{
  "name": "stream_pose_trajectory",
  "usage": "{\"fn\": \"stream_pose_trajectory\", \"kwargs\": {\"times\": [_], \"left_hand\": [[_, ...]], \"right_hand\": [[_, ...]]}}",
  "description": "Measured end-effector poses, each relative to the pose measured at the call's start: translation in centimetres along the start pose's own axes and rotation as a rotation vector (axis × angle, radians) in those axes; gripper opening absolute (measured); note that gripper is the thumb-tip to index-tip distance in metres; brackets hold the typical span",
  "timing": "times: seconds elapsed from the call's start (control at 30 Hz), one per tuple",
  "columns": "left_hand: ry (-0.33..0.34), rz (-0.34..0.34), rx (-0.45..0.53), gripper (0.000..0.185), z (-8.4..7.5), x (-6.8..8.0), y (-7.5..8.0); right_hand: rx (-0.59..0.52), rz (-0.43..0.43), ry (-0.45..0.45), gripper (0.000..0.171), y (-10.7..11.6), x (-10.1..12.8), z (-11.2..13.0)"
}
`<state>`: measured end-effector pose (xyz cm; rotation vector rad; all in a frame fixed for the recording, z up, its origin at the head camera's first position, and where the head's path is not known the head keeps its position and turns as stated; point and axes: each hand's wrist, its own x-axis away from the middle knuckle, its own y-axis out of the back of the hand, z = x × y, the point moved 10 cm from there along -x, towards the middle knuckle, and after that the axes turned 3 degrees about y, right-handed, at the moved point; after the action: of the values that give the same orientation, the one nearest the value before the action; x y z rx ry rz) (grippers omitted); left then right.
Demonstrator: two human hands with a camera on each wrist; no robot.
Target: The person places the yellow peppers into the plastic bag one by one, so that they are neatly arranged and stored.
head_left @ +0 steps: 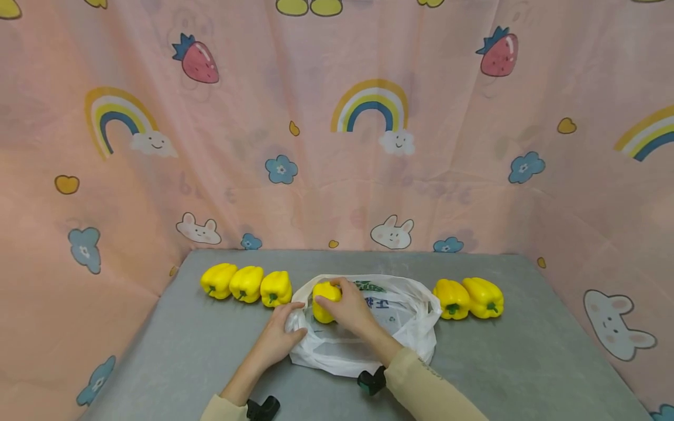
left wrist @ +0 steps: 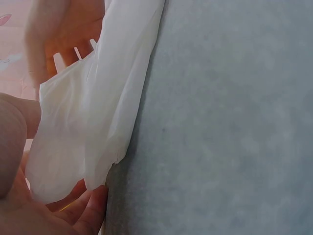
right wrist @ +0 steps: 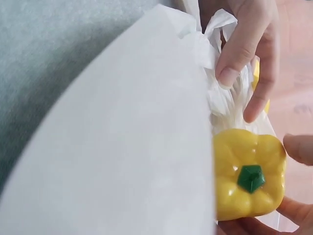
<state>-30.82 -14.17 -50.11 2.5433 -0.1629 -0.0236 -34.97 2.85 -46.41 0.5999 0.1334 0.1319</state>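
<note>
A yellow bell pepper (head_left: 322, 310) is held between the thumb and fingers of my right hand (head_left: 351, 307), over the left part of a white plastic bag (head_left: 363, 354). In the right wrist view the pepper's green stem (right wrist: 251, 178) faces the camera. My left hand (head_left: 276, 339) is at the bag's left edge, thumb and fingers spread apart. The left wrist view has the bag's thin plastic (left wrist: 105, 112) passing between that hand's thumb and fingers (left wrist: 93, 210), partly covering them. Dark green and blue print shows on the bag.
Left of the bag, three yellow bell peppers (head_left: 246, 285) lie in a row on the grey table (head_left: 174, 351). Two more peppers (head_left: 482, 298) lie at its right side. A pink patterned curtain (head_left: 337, 193) hangs behind the table and along both sides.
</note>
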Motion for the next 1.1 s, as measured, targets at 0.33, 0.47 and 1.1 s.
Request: {"fn": "stream_pose_trajectory", "kwargs": {"times": [0.33,0.47,1.1], "left_hand": [[-0.007,-0.007,0.001,0.049,-0.1,-0.1,0.1],[-0.009,-0.008,-0.006,0.049,-0.1,-0.1,0.0],[-0.011,-0.011,0.003,0.048,-0.4,0.1,0.0]], "right_hand": [[0.003,0.021,-0.009,0.058,-0.1,-0.1,-0.2],[-0.004,-0.002,-0.004,0.059,0.1,-0.1,0.0],[0.054,-0.003,0.041,0.048,2.2,1.1,0.6]]}}
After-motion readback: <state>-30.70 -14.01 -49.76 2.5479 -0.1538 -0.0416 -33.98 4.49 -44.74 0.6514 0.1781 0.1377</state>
